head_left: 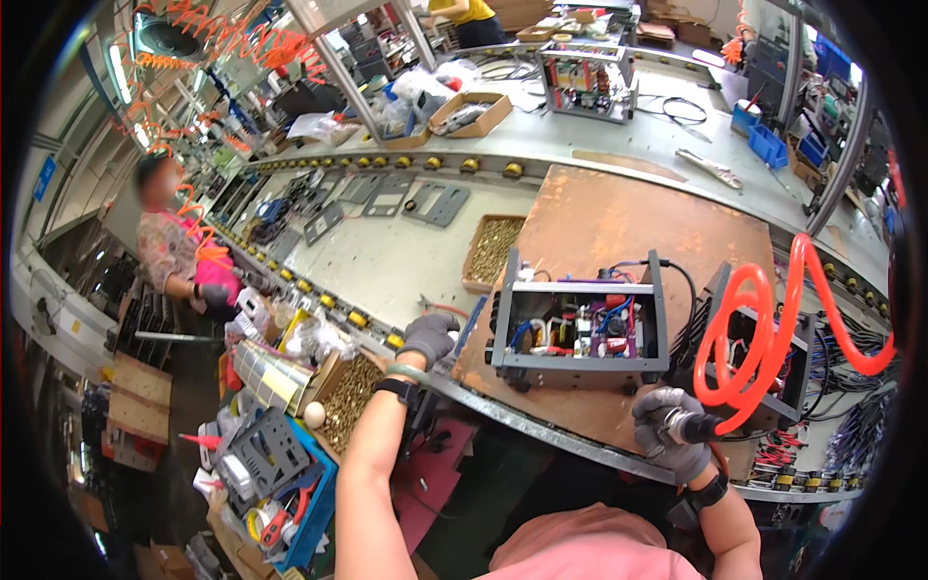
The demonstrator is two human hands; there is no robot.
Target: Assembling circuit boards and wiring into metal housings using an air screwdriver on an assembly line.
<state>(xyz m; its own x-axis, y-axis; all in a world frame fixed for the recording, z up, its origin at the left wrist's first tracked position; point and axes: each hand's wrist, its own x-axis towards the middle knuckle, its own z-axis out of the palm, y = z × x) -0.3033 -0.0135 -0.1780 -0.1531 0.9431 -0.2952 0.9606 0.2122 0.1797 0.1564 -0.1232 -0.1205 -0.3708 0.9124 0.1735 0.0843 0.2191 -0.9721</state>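
My right hand (667,435), in a grey glove, is wrapped round a black and silver air screwdriver (692,426). A coiled orange air hose (749,372) runs from the tool's end. My left hand (428,340), also gloved, is at the left edge of the work board, close to red-handled pliers (443,309). Its fingers look loosely bent and apart, with nothing visible in them. Between and beyond my hands stands an open dark metal case (580,367), its coloured wires and circuit parts showing. A second open case (773,362) sits to the right, partly behind the hose.
A brown work board (619,213) lies under the first case. Small brass-coloured parts fill a tray (493,249) and a box (350,401). A blue bin (314,512) holds tools at lower left. Cable bundles (860,430) lie far right. A co-worker (179,242) stands at left.
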